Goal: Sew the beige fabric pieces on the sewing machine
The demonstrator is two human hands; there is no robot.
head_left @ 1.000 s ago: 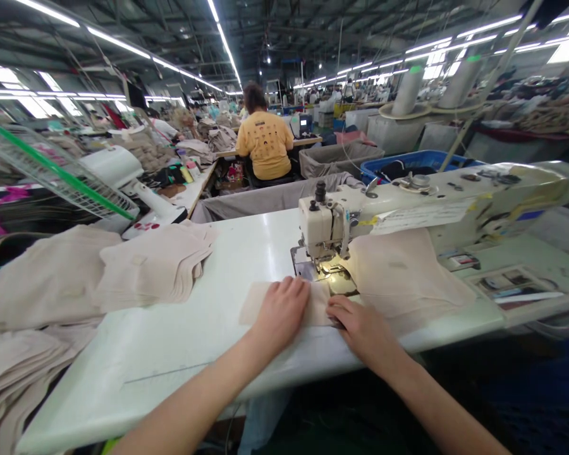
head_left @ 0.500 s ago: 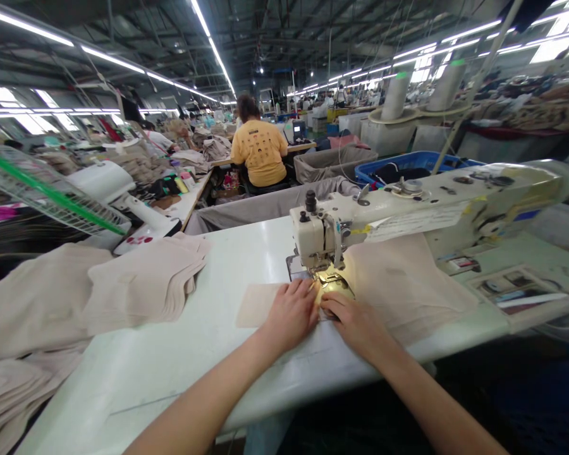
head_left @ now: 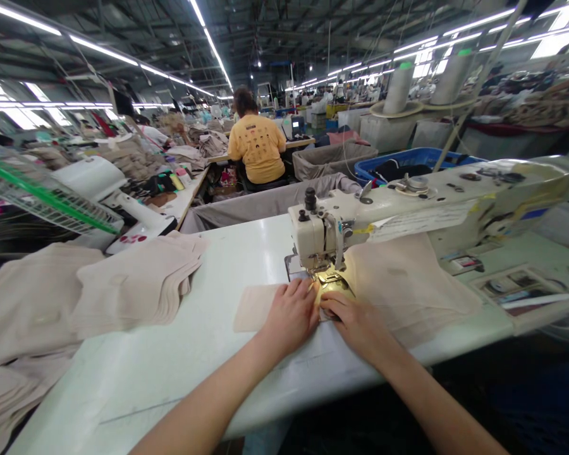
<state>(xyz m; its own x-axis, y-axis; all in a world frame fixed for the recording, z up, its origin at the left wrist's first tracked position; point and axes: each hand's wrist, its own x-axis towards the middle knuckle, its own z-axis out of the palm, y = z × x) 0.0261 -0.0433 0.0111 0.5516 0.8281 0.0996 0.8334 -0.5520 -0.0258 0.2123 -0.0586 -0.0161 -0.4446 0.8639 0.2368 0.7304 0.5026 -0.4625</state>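
Note:
The white sewing machine (head_left: 308,234) stands on the table, its lit needle area just ahead of my fingers. My left hand (head_left: 293,311) presses down on a small beige fabric piece (head_left: 252,308), fingers drawn together beside the needle; part of the piece shows left of the hand. My right hand (head_left: 358,322) is closed, thumb and fingers pinched at the fabric edge right of the needle. What lies under its fingertips is mostly hidden. A larger beige fabric panel (head_left: 403,284) spreads under the machine arm, to the right of that hand.
Stacks of cut beige fabric (head_left: 137,278) lie at the table's left. A white lamp-like device (head_left: 95,180) and a wire rack (head_left: 52,189) stand behind them. Right of the machine is a tray (head_left: 526,287) of small tools. A person in a yellow shirt (head_left: 258,148) sits ahead, facing away.
My view has shifted slightly, so the fabric stacks appear a little farther left. Both hands keep almost the same place by the needle.

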